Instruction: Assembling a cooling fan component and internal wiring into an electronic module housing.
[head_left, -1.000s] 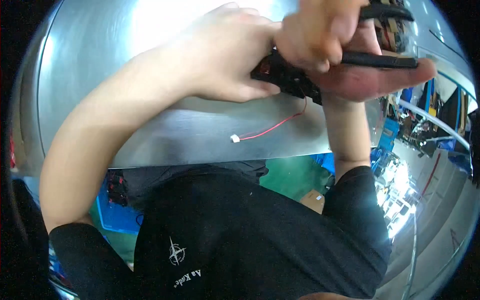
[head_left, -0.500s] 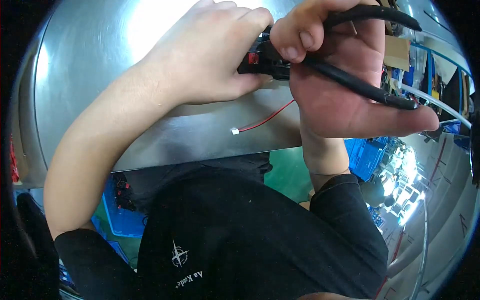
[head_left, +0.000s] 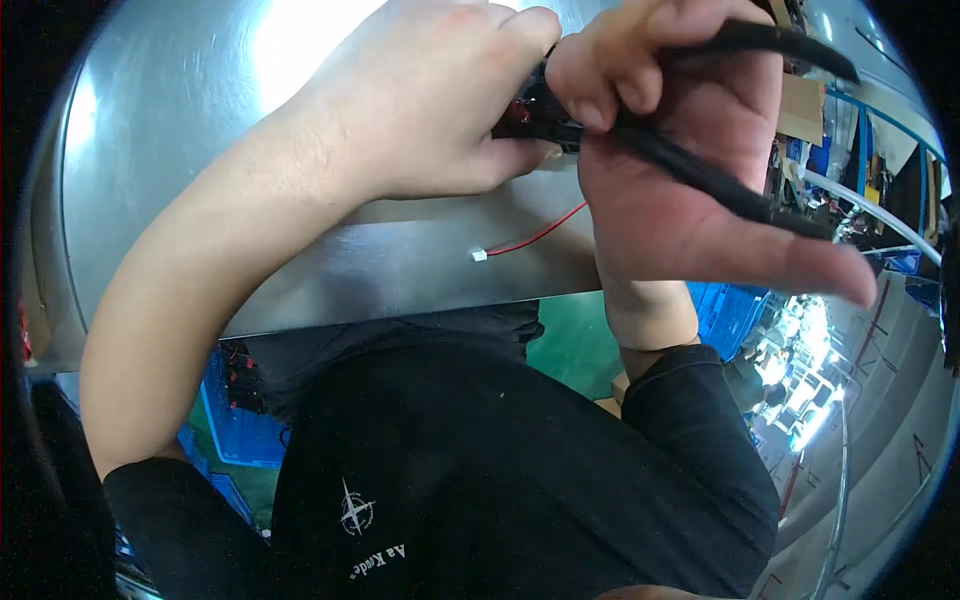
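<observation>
My left hand (head_left: 450, 100) is wrapped round a small black part (head_left: 550, 125) with a dark red spot, above the metal table. Most of this part is hidden by the fingers. My right hand (head_left: 680, 190) is turned palm up, its fingers curled round black-handled pliers (head_left: 700, 180). The two handles stand apart, one under the curled fingers and one across the palm, with the thumb stretched out. The jaws, beside the black part, are hidden. Below the hands, a thin red and black wire (head_left: 535, 238) ends in a white connector (head_left: 478, 255).
The shiny metal table (head_left: 150, 150) has its near edge just in front of my body. On the floor at lower left stands a blue bin (head_left: 235, 430) with dark and red pieces; another blue crate (head_left: 725, 320) is at right. A cardboard box (head_left: 800, 108) and shelving stand far right.
Both hands have shifted slightly right. The plier handles and right thumb have tipped a little downward and blurred. The white connector has moved slightly right and up.
</observation>
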